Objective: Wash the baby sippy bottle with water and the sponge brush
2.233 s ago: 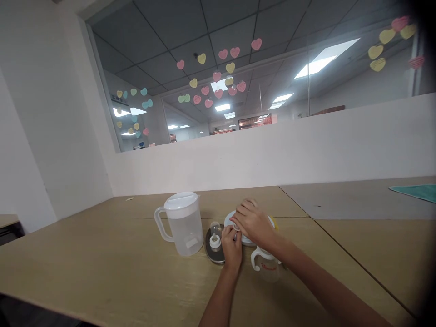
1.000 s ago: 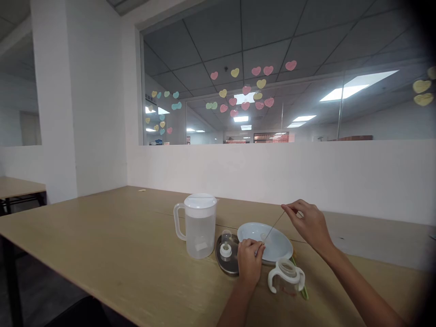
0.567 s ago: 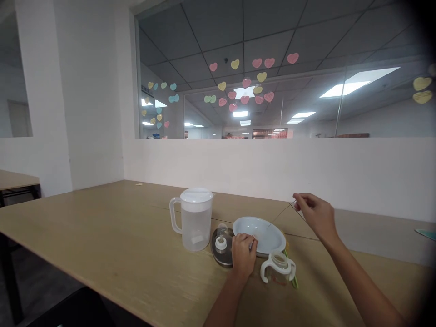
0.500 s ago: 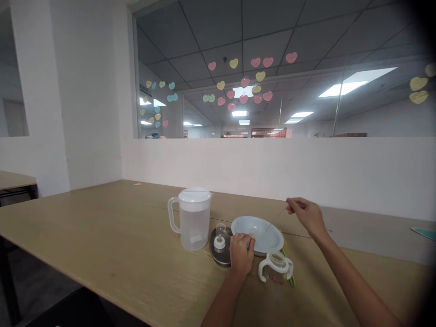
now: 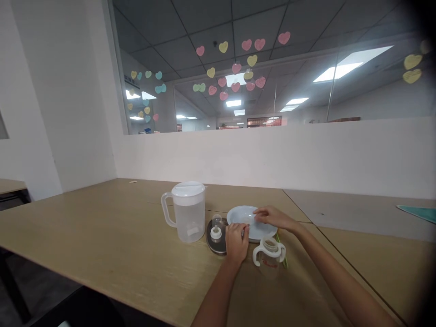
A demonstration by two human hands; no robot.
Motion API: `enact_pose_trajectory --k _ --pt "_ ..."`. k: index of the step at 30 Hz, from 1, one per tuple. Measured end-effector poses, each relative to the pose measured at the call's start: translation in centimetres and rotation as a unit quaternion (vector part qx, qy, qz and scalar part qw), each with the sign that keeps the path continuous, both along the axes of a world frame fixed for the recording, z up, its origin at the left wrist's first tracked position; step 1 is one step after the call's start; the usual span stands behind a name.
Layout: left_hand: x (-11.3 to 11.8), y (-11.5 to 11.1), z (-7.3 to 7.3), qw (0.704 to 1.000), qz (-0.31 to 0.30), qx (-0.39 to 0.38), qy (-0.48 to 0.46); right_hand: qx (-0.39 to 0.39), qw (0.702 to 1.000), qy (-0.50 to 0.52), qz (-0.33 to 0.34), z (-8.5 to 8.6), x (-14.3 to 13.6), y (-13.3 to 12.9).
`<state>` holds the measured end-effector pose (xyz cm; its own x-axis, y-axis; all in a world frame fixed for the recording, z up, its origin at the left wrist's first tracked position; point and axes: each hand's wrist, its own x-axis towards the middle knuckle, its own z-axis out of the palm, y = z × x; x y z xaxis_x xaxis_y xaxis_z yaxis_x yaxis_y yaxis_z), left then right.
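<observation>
My left hand (image 5: 237, 240) is closed at the left rim of a shallow white bowl (image 5: 250, 235), its fingers curled around something too small to make out. My right hand (image 5: 272, 217) reaches over the bowl from the right, fingers bent down and close together near the left hand. What its fingertips hold, if anything, is hidden. Just in front of the bowl stands a clear baby bottle (image 5: 270, 261) with white handles and an open top. Left of my left hand, a bottle nipple with a white collar (image 5: 215, 233) sits on a round dark metal dish (image 5: 214, 246).
A translucent lidded pitcher (image 5: 190, 218) stands left of the dish. A thin green item (image 5: 285, 262) lies partly hidden behind the bottle. The wooden table (image 5: 119, 236) meets a white wall at the back. A teal piece (image 5: 417, 212) lies at far right.
My right hand has come down and left from above the bowl's right side, where it pinched a thin strand, to beside my left hand. The strand no longer shows. The view has shifted slightly.
</observation>
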<state>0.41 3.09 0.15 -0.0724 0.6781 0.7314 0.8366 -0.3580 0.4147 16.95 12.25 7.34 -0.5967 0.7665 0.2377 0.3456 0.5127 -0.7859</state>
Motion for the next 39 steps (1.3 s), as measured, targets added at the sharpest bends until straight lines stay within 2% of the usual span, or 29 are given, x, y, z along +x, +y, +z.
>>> enact_pose_trajectory --k 2,3,7,10,14,18,21,24,26,30,33,35,37,39 --pt "-0.1 0.1 0.0 1.000 0.001 0.002 -0.006 0.030 0.994 -0.022 0.106 0.1 -1.3 -1.3" --pt "-0.1 0.2 0.0 1.000 0.005 0.005 -0.010 0.043 0.992 -0.017 0.118 0.1 -1.9 -1.8" --pt "-0.4 0.4 0.0 0.999 0.028 0.024 -0.009 0.042 0.996 0.019 0.077 -0.3 -3.2 -2.5" --pt "-0.5 0.3 0.1 0.999 0.040 0.027 0.014 0.017 0.996 0.033 0.076 -0.9 -3.4 -2.2" --pt "-0.2 0.0 0.3 0.999 0.016 0.017 0.032 0.007 0.995 0.051 0.090 -1.5 -3.6 -1.9" --pt "-0.4 0.1 0.4 1.000 0.013 0.014 -0.010 0.034 0.996 0.060 0.060 -1.6 -3.4 -1.2" --pt "-1.2 0.5 0.5 0.996 0.036 0.019 -0.077 0.110 0.994 -0.012 0.010 -1.5 -2.6 -0.7" --pt "-2.0 0.8 0.5 0.988 0.078 0.008 -0.133 0.200 0.961 -0.179 -0.070 -1.5 -1.7 -0.7" --pt "-2.3 0.8 0.6 0.984 0.108 -0.006 -0.143 0.211 0.939 -0.251 -0.104 -1.8 -1.3 -0.8" --pt "-2.7 0.6 0.8 0.981 0.150 -0.012 -0.126 0.190 0.937 -0.276 -0.102 -2.6 -1.1 -0.8" --pt "-3.1 0.5 0.9 0.980 0.158 -0.008 -0.123 0.183 0.945 -0.259 -0.078 -3.0 -1.3 -0.4" --pt "-3.6 0.6 0.9 0.977 0.154 -0.008 -0.150 0.177 0.959 -0.209 -0.067 -2.8 -1.5 0.0" --pt "-4.1 0.9 0.8 0.966 0.147 -0.013 -0.210 0.135 0.985 -0.072 -0.073 -2.1 -1.8 0.2" --pt "-4.5 1.1 0.6 0.951 0.140 -0.019 -0.276 0.053 0.985 0.128 -0.103 -0.9 -1.8 -0.2"
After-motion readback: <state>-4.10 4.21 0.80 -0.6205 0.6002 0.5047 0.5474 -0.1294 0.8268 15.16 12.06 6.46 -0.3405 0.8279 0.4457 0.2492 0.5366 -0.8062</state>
